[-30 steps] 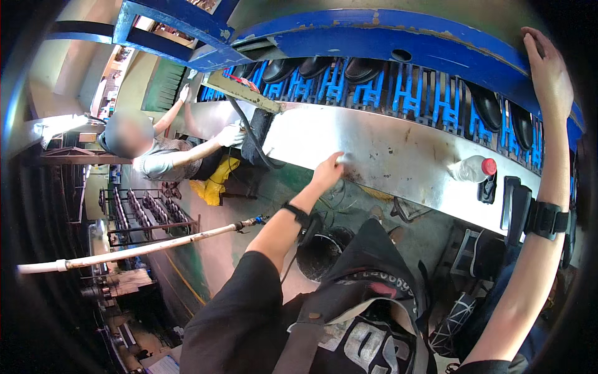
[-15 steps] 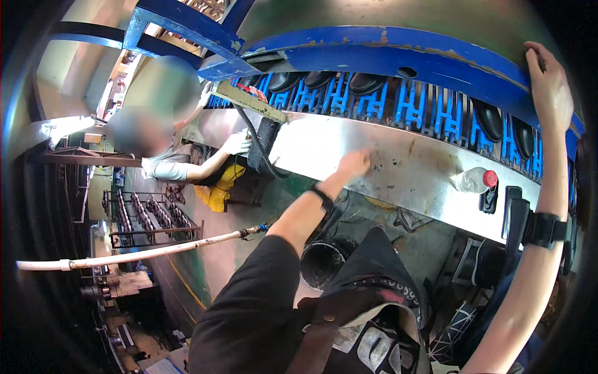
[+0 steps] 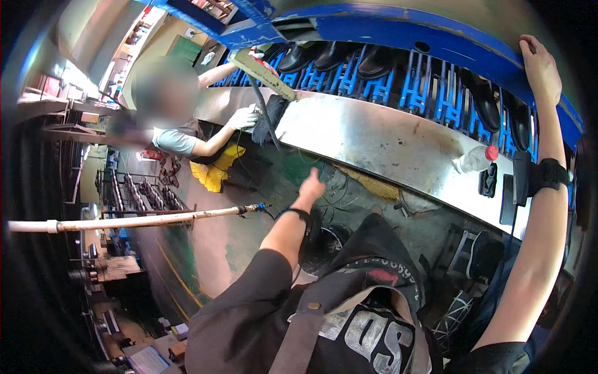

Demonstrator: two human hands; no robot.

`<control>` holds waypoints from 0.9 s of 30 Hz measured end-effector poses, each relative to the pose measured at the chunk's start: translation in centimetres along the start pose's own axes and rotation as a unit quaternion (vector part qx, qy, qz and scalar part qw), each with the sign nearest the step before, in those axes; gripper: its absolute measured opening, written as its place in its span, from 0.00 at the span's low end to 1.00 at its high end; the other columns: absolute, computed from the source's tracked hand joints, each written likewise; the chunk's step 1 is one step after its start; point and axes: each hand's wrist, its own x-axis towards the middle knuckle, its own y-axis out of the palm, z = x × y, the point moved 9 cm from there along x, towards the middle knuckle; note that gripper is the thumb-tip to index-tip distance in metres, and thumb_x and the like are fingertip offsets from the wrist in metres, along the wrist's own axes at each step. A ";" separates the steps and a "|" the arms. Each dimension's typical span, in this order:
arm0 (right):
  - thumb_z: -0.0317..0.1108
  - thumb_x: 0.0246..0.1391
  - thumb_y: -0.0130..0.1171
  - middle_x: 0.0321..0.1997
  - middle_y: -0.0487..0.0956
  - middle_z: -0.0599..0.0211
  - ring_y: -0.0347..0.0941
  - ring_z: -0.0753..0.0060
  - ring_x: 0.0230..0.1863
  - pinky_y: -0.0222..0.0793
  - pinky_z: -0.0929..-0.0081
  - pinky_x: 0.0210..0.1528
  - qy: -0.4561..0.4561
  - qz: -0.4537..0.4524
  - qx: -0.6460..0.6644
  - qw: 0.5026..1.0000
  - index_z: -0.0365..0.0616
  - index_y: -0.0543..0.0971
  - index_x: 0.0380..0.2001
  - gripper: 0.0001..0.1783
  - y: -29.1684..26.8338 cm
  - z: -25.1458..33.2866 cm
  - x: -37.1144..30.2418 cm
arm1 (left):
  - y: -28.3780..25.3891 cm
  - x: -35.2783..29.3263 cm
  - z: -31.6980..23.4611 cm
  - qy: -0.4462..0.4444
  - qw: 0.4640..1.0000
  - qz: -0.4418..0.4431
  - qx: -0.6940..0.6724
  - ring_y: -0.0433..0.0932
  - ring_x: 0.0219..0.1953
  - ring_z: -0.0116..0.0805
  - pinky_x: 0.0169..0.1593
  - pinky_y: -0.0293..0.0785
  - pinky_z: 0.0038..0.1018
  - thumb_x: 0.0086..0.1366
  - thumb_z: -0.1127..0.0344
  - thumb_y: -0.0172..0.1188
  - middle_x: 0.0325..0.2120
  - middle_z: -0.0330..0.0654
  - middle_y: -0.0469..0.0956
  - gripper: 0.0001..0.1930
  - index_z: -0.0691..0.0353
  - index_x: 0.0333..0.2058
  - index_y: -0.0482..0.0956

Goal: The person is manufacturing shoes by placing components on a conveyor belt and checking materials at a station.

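My left hand (image 3: 311, 186) hangs in the air before the front edge of the metal ledge (image 3: 361, 124). Its fingers look loosely curled with one digit sticking up, and nothing shows in them. At the far right, my right hand (image 3: 542, 71) rests with fingers stretched on the blue machine frame (image 3: 398, 37). Below that frame, black shoes (image 3: 375, 61) sit among blue rack prongs (image 3: 414, 84). A clear bottle with a red cap (image 3: 473, 161) stands on the ledge, beside a small black object (image 3: 488, 180) and a dark flat one (image 3: 508, 199).
At the left, a co-worker's white-gloved hand (image 3: 243, 117) is near a dark pad (image 3: 271, 119) at the ledge. A white pipe (image 3: 137, 220) crosses the left side. A black bucket (image 3: 330, 240) stands on the floor, with a yellow cloth (image 3: 217, 169) farther left.
My left hand has drawn back from over the ledge, toward the left and nearer me. My right hand stays on the blue frame. The view has shifted slightly.
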 end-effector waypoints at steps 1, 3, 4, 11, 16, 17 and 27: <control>0.55 0.58 0.45 0.51 0.79 0.62 0.73 0.51 0.54 0.69 0.60 0.54 -0.006 0.008 0.017 1.000 0.64 0.77 0.51 0.23 1.4 1.5 0.1 | -3.2 1.2 3.1 -0.050 0.994 -0.083 -0.046 0.78 0.45 0.58 0.47 0.73 0.48 0.56 0.61 0.55 0.42 0.60 0.78 0.35 0.57 0.63 0.58; 0.55 0.58 0.45 0.51 0.78 0.60 0.73 0.50 0.54 0.69 0.59 0.54 -0.015 -0.018 0.023 0.999 0.63 0.77 0.51 0.22 -0.5 2.9 0.3 | -5.0 2.6 3.4 -0.149 0.951 -0.041 -0.267 0.80 0.41 0.54 0.45 0.75 0.44 0.57 0.60 0.54 0.37 0.56 0.81 0.28 0.56 0.59 0.67; 0.54 0.58 0.45 0.51 0.78 0.59 0.73 0.49 0.53 0.68 0.59 0.54 -0.028 -0.017 0.025 0.999 0.63 0.77 0.51 0.22 -0.4 2.1 0.9 | -6.1 3.9 1.0 -0.055 0.978 -0.029 -0.198 0.80 0.39 0.52 0.43 0.75 0.42 0.58 0.60 0.54 0.35 0.54 0.81 0.24 0.56 0.54 0.72; 0.51 0.58 0.47 0.50 0.79 0.62 0.73 0.51 0.53 0.69 0.59 0.53 0.001 0.010 0.013 1.000 0.59 0.79 0.47 0.20 -0.3 2.2 -0.3 | -13.0 -7.4 -21.2 0.466 0.860 -0.167 -0.124 0.81 0.27 0.46 0.34 0.77 0.36 0.59 0.67 0.57 0.26 0.47 0.82 0.12 0.59 0.42 0.81; 0.48 0.57 0.50 0.49 0.79 0.64 0.73 0.53 0.51 0.70 0.57 0.51 -0.024 -0.033 0.007 0.999 0.58 0.81 0.42 0.16 -2.1 3.0 -0.9 | -28.0 -16.9 -32.8 0.597 0.684 -0.363 -0.209 0.77 0.35 0.46 0.38 0.74 0.36 0.53 0.75 0.58 0.30 0.45 0.79 0.11 0.61 0.37 0.81; 0.48 0.57 0.50 0.48 0.79 0.64 0.73 0.53 0.51 0.71 0.57 0.50 -0.035 -0.046 0.004 0.998 0.57 0.81 0.41 0.16 -2.5 3.5 -1.2 | -30.4 -18.4 -34.0 0.619 0.642 -0.401 -0.209 0.76 0.37 0.45 0.40 0.74 0.36 0.51 0.76 0.58 0.31 0.43 0.78 0.12 0.61 0.37 0.81; 0.43 0.51 0.54 0.34 0.80 0.63 0.76 0.55 0.40 0.73 0.60 0.43 -0.022 -0.116 0.043 0.992 0.50 0.83 0.27 0.12 -4.8 5.6 -3.6 | -36.9 -12.0 -42.1 0.535 0.683 -0.493 -0.066 0.78 0.38 0.44 0.43 0.75 0.38 0.57 0.64 0.57 0.31 0.43 0.81 0.09 0.56 0.35 0.83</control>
